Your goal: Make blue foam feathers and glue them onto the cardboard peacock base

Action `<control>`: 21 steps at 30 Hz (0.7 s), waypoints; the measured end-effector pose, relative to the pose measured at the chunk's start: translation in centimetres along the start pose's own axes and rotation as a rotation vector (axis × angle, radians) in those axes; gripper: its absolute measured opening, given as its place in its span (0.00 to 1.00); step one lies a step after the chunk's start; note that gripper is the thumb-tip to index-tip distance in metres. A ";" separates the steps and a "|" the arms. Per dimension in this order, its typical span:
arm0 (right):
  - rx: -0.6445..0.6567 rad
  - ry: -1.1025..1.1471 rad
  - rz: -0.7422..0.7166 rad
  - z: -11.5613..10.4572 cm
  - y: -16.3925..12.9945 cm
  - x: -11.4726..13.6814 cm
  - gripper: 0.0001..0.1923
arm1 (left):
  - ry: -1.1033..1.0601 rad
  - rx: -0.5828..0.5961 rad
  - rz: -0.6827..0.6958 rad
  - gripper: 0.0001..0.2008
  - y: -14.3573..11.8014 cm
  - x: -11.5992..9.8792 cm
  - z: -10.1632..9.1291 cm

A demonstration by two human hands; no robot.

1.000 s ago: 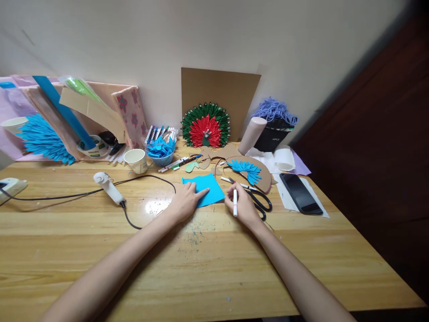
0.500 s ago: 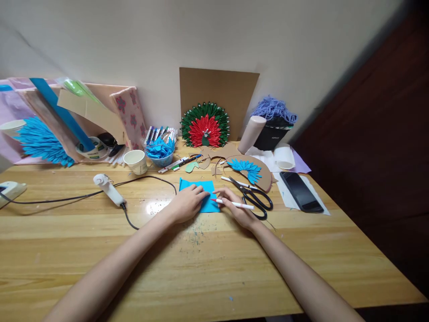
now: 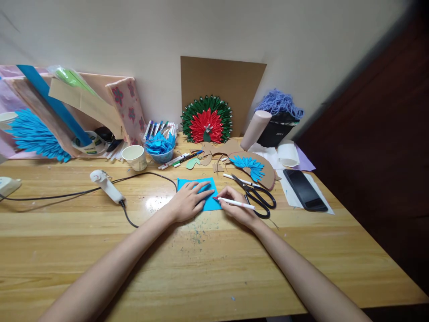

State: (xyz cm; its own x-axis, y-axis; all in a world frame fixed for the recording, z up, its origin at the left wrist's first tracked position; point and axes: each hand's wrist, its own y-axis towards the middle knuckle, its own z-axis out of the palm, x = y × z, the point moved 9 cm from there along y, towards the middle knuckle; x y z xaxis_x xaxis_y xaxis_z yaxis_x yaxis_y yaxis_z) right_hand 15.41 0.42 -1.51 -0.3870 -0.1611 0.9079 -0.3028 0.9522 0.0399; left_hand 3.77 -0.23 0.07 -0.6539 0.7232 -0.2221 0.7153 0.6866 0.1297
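A blue sheet of paper point(image 3: 212, 205) lies on the wooden table. My left hand point(image 3: 187, 201) rests flat across it with the fingers spread. In my right hand point(image 3: 237, 206) is a white marker pen point(image 3: 238, 203), its red tip pointing left at the sheet's right part; whether the tip touches the paper I cannot tell. Black-handled scissors point(image 3: 256, 194) lie just beyond my right hand, partly over another white pen point(image 3: 246, 180). Behind them is a curved cardboard piece point(image 3: 268, 172) with blue petal-like strips point(image 3: 250, 167) fixed on it.
At the back, a red and green peacock craft point(image 3: 207, 120) leans on a cardboard sheet point(image 3: 223, 76). A glue gun point(image 3: 107, 187) with its cord, a paper cup point(image 3: 134, 157) and a bowl of blue pieces point(image 3: 161, 152) stand left. A phone point(image 3: 305, 190) lies right.
My left hand's fingers have spread out more on the blue paper. My right hand's fingers have drawn in around the marker pen. The camera view has shifted slightly.
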 end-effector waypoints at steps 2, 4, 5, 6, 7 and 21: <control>-0.020 -0.011 0.018 -0.2 0.0 -0.2 0.04 | -0.001 0.020 0.000 0.22 0.0 0.0 0.2; -0.036 -0.012 0.028 -0.3 0.0 -0.2 0.03 | 0.001 0.033 -0.003 0.22 0.1 -0.1 0.2; -0.042 -0.011 0.031 -0.3 0.0 -0.3 0.03 | 0.003 0.038 -0.005 0.22 0.1 -0.1 0.2; -0.044 -0.011 0.032 -0.3 0.0 -0.2 0.03 | 0.007 0.041 -0.007 0.23 0.1 -0.1 0.2; -0.045 -0.014 0.033 -0.4 -0.1 -0.2 0.03 | 0.012 0.044 -0.009 0.23 0.1 -0.1 0.2; -0.009 -0.054 0.007 -0.1 -0.2 0.5 0.03 | 0.022 0.060 -0.025 0.22 0.1 0.1 0.4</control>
State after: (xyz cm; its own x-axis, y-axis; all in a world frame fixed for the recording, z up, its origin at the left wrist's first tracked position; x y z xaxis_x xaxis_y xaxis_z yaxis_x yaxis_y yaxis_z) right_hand 15.37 0.17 -0.98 -0.4357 -0.1685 0.8842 -0.2925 0.9555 0.0380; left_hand 3.87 -0.15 -0.30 -0.6767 0.7077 -0.2031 0.7116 0.6995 0.0662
